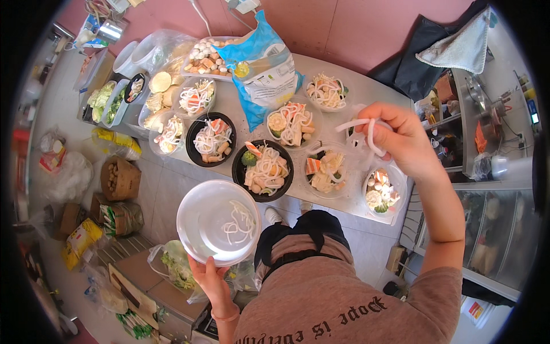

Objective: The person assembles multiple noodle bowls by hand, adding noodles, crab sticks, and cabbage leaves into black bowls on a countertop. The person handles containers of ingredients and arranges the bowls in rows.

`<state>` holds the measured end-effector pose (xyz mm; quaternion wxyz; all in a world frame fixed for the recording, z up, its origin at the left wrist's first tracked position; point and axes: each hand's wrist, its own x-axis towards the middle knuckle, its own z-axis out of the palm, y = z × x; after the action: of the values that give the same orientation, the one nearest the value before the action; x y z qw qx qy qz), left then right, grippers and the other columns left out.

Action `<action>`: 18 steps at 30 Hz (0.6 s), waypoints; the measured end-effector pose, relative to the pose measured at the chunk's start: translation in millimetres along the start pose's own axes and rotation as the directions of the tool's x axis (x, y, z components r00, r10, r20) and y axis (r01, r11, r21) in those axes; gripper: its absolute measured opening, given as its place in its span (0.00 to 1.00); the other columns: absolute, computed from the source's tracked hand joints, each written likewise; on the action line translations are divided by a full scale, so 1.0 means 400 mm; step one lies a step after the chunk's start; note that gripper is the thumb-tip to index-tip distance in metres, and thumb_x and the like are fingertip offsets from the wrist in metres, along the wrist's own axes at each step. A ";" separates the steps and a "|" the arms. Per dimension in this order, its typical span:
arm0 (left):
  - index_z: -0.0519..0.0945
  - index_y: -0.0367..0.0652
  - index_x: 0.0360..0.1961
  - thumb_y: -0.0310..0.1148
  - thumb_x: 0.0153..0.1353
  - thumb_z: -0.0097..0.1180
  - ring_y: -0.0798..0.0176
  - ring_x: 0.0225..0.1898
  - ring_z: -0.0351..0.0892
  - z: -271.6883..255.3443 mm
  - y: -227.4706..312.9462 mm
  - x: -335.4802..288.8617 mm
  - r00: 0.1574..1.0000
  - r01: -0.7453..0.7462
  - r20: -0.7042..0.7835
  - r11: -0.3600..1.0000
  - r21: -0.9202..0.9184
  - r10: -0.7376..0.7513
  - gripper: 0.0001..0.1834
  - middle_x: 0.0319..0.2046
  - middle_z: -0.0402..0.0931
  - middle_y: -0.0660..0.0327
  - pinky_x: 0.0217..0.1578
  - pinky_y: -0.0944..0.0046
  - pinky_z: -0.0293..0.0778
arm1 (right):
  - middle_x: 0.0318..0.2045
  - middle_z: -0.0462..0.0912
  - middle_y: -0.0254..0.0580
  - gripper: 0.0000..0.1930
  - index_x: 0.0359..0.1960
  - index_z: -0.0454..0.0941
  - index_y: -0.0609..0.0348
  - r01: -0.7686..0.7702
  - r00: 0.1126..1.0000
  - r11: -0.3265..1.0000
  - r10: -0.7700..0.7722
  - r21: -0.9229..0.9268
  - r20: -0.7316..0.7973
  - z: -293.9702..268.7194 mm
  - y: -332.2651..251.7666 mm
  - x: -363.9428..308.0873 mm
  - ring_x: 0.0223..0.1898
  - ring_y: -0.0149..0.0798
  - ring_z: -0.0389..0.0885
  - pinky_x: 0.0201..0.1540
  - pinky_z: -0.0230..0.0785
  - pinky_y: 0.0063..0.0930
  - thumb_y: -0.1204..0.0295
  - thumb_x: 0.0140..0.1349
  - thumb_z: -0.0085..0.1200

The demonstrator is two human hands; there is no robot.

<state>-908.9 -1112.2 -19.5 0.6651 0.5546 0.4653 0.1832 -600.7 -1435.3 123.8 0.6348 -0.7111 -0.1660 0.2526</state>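
My left hand (212, 284) grips the rim of a white plastic bowl (197, 215) below the table's front edge; a few thick white noodles (240, 222) lie in its bottom. Pinched in my right hand (398, 137) are several noodle strands (371, 129), held over the right end of the table. Under that hand sits a clear bowl, mostly hidden. Closest to it are a clear bowl of mushrooms and crab stick (326, 171) and another with broccoli (382, 192), neither showing noodles on top clearly. Noodles top the food in two black bowls (263, 172) nearby.
More filled clear bowls (291, 123) crowd the metal table (361, 83). A large blue-and-white bag (266, 74) stands behind them. Food tubs (209, 57) line the back left. A glass-fronted cabinet (495, 235) is at right; bags and a cardboard box (120, 178) sit at left.
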 end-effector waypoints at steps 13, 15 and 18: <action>0.55 0.43 0.74 0.25 0.67 0.47 0.64 0.40 0.85 -0.018 -0.015 -0.002 1.000 -0.009 -0.001 0.999 -0.033 0.009 0.34 0.56 0.76 0.56 0.27 0.71 0.83 | 0.31 0.80 0.29 0.08 0.46 0.80 0.59 -0.089 0.992 0.963 0.108 -0.255 0.061 0.033 0.337 0.054 0.32 0.23 0.75 0.31 0.70 0.22 0.70 0.70 0.55; 0.55 0.43 0.74 0.25 0.67 0.47 0.64 0.40 0.85 -0.023 -0.017 0.002 1.000 -0.008 -0.003 1.000 -0.030 0.008 0.34 0.57 0.76 0.56 0.27 0.71 0.83 | 0.32 0.81 0.32 0.07 0.45 0.80 0.60 0.096 0.994 0.942 -0.072 -0.322 0.086 0.037 0.437 0.079 0.32 0.27 0.78 0.31 0.71 0.22 0.72 0.69 0.56; 0.55 0.43 0.74 0.25 0.67 0.48 0.63 0.42 0.85 -0.026 -0.013 0.002 1.000 -0.002 -0.003 1.000 -0.018 0.002 0.34 0.57 0.75 0.56 0.27 0.70 0.83 | 0.35 0.83 0.40 0.09 0.46 0.79 0.61 0.293 0.954 0.748 -0.190 -0.596 0.231 0.003 0.462 0.098 0.33 0.34 0.82 0.31 0.74 0.25 0.72 0.68 0.57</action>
<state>-918.4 -1107.3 -24.3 0.6691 0.5488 0.4642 0.1888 -585.0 -1438.2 -64.3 0.3761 -0.8311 -0.3797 0.1538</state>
